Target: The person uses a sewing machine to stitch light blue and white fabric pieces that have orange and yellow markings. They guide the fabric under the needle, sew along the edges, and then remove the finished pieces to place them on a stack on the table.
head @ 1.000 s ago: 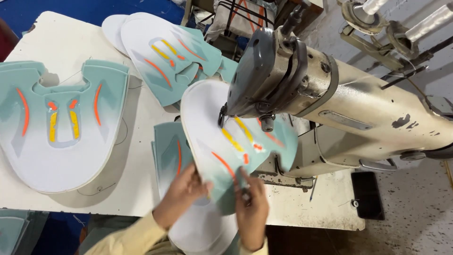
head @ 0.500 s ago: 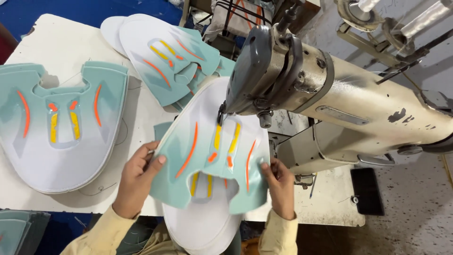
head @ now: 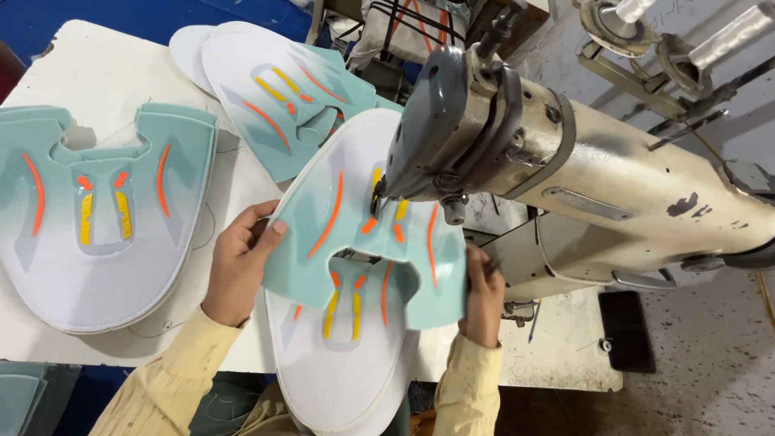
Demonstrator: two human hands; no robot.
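Observation:
A teal and white shoe-upper panel (head: 335,210) with orange and yellow stripes lies under the head of the sewing machine (head: 565,169). My left hand (head: 240,262) grips its left edge, thumb on top. At the right edge, my right hand (head: 483,295) pinches the teal corner. Below it lies another like panel (head: 347,355), white end toward me, partly covered by the upper one. The needle area is hidden behind the machine head.
A stack of similar panels (head: 97,234) rests at the left on the white table (head: 105,73). More panels (head: 274,97) lie at the back. Thread spools (head: 726,36) stand at top right. The floor (head: 710,363) shows at the right.
I have turned the panel under the machine head and shifted it upward. My left hand moved to its left edge, my right hand to its right corner.

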